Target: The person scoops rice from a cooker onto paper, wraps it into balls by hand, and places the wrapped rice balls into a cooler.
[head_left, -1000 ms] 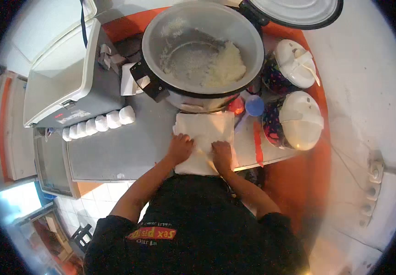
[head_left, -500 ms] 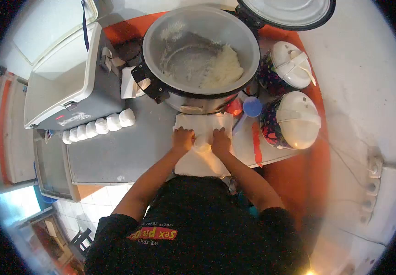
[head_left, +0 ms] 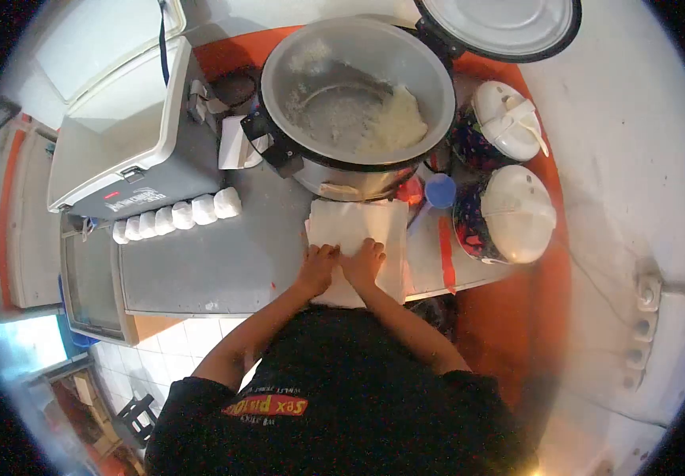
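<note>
My left hand (head_left: 318, 268) and my right hand (head_left: 365, 263) meet over a stack of white paper sheets (head_left: 358, 222) on the counter, close to my body. The fingers of both are bent and pressed together at the paper; what lies between or under them is too small to name. Just beyond the paper stands a large open pot (head_left: 338, 178), with white rice (head_left: 400, 123) mostly on the right side of its inside. A blue scoop (head_left: 439, 191) lies to the right of the paper.
A grey cooler box (head_left: 132, 170) with its lid raised stands left, and several white wrapped bundles (head_left: 182, 215) line its front. Two patterned containers with white lids (head_left: 519, 214) (head_left: 504, 119) stand right. The pot's lid (head_left: 509, 24) is tilted back.
Both hands have moved nearer to my body and closer together on the paper. The round white shape between them no longer shows. The view has shifted slightly.
</note>
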Available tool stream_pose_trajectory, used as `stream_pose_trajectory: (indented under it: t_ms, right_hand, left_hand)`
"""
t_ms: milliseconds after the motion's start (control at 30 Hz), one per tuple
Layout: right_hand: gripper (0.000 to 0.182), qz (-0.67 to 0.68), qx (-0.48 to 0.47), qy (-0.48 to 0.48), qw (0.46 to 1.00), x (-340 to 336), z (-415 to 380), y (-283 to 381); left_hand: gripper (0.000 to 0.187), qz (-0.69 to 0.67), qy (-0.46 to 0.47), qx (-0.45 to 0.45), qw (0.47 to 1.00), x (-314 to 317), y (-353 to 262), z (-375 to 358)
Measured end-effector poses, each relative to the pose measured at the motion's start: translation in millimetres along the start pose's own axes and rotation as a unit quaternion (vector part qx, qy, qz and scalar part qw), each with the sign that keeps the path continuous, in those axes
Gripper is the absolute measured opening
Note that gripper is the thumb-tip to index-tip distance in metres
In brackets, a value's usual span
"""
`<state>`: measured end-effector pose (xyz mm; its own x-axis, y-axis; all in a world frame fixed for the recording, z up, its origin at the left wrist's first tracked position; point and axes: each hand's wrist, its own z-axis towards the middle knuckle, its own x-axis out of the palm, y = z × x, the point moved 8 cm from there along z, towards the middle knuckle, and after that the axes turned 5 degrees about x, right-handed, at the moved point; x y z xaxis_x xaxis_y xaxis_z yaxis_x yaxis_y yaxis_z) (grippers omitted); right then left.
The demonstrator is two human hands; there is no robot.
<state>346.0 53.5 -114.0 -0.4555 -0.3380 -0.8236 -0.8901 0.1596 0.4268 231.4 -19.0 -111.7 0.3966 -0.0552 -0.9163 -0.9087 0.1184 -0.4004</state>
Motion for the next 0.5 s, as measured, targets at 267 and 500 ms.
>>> stream_pose_trajectory:
  t_ms: [267,500]
  right_hand:
    - [0.074,0.283,-0.083,0.01,0.956,-30.3,-26.3,22.9]
    - [0.075,0.439,-0.066,0.229,0.866,-2.1,-34.2,82.5]
  left_hand:
    - [0.043,-0.336,0.01,-0.1,0.937,-28.4,10.6,-9.2]
    - [0.046,-0.653,-0.026,-0.246,0.716,-47.3,38.7,-40.7]
